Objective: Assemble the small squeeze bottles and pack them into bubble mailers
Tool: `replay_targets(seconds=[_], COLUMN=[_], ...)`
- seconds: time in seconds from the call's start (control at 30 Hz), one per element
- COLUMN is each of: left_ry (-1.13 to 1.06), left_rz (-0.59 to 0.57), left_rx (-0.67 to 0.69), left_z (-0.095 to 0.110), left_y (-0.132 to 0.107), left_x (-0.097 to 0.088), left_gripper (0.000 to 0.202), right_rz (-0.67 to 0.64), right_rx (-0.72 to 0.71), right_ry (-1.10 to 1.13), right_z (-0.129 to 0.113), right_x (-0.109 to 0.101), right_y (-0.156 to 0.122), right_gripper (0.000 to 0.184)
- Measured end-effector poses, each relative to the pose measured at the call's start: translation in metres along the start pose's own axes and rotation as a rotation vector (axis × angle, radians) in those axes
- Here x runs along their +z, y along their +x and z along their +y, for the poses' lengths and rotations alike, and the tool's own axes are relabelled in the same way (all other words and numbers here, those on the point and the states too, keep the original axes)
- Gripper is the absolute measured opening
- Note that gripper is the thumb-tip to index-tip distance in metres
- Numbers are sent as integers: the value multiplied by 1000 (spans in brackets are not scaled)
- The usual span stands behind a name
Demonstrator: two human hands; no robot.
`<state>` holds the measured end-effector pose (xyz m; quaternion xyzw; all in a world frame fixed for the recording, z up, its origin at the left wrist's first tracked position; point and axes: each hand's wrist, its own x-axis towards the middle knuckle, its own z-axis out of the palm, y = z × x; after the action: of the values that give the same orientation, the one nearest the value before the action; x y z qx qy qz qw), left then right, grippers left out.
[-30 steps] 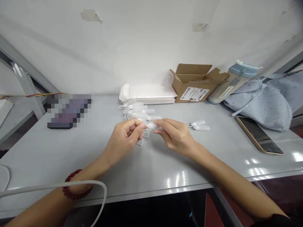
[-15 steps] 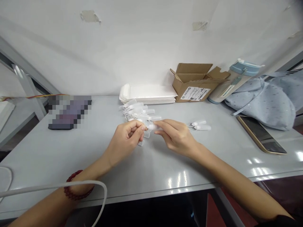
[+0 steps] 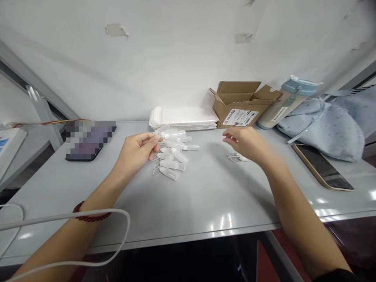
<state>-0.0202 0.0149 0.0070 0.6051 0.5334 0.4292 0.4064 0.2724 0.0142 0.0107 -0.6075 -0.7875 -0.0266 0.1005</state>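
My left hand [image 3: 138, 150] is pinched closed at the left side of a pile of small translucent bottles with white caps and thin cord loops. A small plastic bottle [image 3: 174, 134] points right from its fingertips, its loop end hidden in the pinch. Below it on the table lie several more bottles, the nearest one a loose bottle [image 3: 169, 173] with its loop to the left. My right hand [image 3: 246, 141], slightly blurred, hovers apart from the pile with fingers bent and nothing seen in them. Under it lie white loops [image 3: 235, 158] and bottles, mostly hidden by that hand.
Behind the pile lies a stack of white padded envelopes [image 3: 188, 117], beside an open cardboard box [image 3: 241, 107]. A tumbler [image 3: 288, 102], a blue cloth bag [image 3: 323, 125] and a phone [image 3: 323, 166] are at right. A white cable [image 3: 88, 213] crosses my left forearm.
My hands have parted from over the pile. The left moved left and slightly up with a bottle at its fingertips; the right moved right, over the separate bottles.
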Motion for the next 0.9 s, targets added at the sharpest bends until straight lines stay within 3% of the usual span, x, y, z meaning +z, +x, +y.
replay_targets(seconds=[0.1,0.2,0.43,0.67,0.77,0.9], left_ry=[-9,16,-23,-9,-18,6], left_rz=[59,72,100,81,59,-1], left_rx=[-19,-31,-48,-29,-2,-2], left_z=[-8,-14,-11,-7,-7,-7], left_y=[7,11,8,2,-1,-6], left_x=[1,2,2,6,8,12], left_gripper=[18,18,23,23,23,25], right_rz=[-58,-196,-457,-477,-392,-188], right_rx=[132,214,385,369,290,78], right_ry=[-22,70,50,57,96,247], right_z=[20,33,47,37,29,6], right_x=[-4,-8,-7,1,8,11], right_y=[0,-2,-2,2,4,4], right_gripper=[20,25,30,23,18,18])
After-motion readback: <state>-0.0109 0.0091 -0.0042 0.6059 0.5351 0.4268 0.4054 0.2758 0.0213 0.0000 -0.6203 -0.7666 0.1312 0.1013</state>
